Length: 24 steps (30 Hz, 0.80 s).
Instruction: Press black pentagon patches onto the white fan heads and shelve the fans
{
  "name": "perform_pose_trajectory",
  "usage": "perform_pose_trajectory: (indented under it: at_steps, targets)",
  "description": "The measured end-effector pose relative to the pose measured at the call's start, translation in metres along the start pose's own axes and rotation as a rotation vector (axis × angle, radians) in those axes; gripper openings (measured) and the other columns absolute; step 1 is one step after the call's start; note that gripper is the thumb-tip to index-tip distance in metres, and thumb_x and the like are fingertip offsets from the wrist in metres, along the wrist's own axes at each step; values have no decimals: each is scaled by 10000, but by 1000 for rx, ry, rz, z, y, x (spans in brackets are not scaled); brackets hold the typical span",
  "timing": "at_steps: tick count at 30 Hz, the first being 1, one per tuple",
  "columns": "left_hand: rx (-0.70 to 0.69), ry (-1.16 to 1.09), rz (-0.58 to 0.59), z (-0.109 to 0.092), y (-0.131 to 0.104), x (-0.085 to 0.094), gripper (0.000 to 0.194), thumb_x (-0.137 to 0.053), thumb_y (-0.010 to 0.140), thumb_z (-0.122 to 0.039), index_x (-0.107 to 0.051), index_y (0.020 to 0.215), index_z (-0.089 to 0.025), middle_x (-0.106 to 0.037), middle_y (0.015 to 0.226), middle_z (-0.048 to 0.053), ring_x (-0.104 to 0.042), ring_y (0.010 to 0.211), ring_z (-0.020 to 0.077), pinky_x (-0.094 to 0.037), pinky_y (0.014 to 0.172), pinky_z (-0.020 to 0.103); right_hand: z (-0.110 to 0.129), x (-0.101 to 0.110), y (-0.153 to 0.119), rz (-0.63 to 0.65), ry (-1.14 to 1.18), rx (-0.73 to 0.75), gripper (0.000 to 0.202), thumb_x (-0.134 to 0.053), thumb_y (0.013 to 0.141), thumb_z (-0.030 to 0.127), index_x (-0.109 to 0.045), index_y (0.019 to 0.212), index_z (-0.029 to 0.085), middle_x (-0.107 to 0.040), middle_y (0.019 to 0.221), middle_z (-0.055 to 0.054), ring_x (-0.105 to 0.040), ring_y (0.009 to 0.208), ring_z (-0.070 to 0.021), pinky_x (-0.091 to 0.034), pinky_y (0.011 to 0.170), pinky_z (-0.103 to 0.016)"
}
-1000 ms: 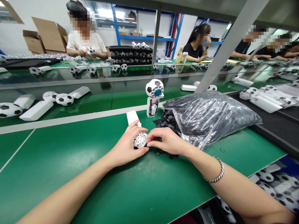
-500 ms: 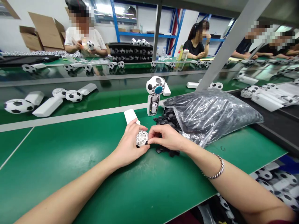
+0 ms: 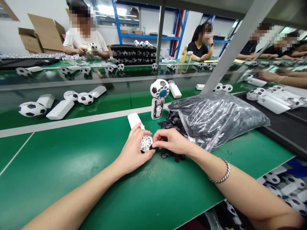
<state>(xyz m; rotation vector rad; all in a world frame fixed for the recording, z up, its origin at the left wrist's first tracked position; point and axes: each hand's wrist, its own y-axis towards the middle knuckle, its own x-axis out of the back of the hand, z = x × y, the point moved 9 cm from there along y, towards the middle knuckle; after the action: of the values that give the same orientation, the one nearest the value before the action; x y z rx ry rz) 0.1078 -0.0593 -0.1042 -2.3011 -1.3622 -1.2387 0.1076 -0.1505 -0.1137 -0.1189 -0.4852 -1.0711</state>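
Observation:
My left hand (image 3: 134, 149) is wrapped round a white football-shaped plastic shell (image 3: 146, 143) with an open grille, tilted on the green table. Its white handle (image 3: 135, 120) points away, beyond my fingers. Thumb and forefinger of my right hand (image 3: 171, 140) are pinched on a small black piece (image 3: 151, 147) at the shell's right edge, mostly hidden by the fingertips. Loose black pieces (image 3: 174, 121) spill from a clear plastic bag (image 3: 223, 116) just behind and under my right hand. Beyond the hands a football-shaped fan body (image 3: 159, 88) stands upright with its handle's inside exposed.
Past a pale strip (image 3: 103, 120), a green conveyor (image 3: 122, 95) carries white football-headed parts (image 3: 33, 109). A slanted grey post (image 3: 236, 51) rises behind the bag. A black tray (image 3: 287, 123) with more parts lies at right. Co-workers sit across the line.
Parts on the near conveyor have moved right, while those on the far belt have shifted left. A co-worker's arms have appeared at the right. My hands stay at the shell, barely moved.

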Motion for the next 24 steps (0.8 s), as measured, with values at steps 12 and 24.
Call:
perform_pose_trajectory:
  at_steps: [12,24]
  targets:
    - [21,-3,12,-1,0,-1,332,-559,659,-186,-486,982,-209,-520,1076,41,-146,1308,255,-232,1059,428,0,-2,-1,36,111,-33,104,-634,771,213,-556,780,145,-550,694,26,-517,624,-94,-428,603,-204]
    - [28,-35,1,0,1,-2,293,-541,670,-163,-488,955,-204,-519,1052,38,-150,1298,246,-217,1058,417,-2,-2,0,-70,91,-30,130,-630,774,214,-537,716,144,-509,650,39,-457,598,-84,-382,571,-189]
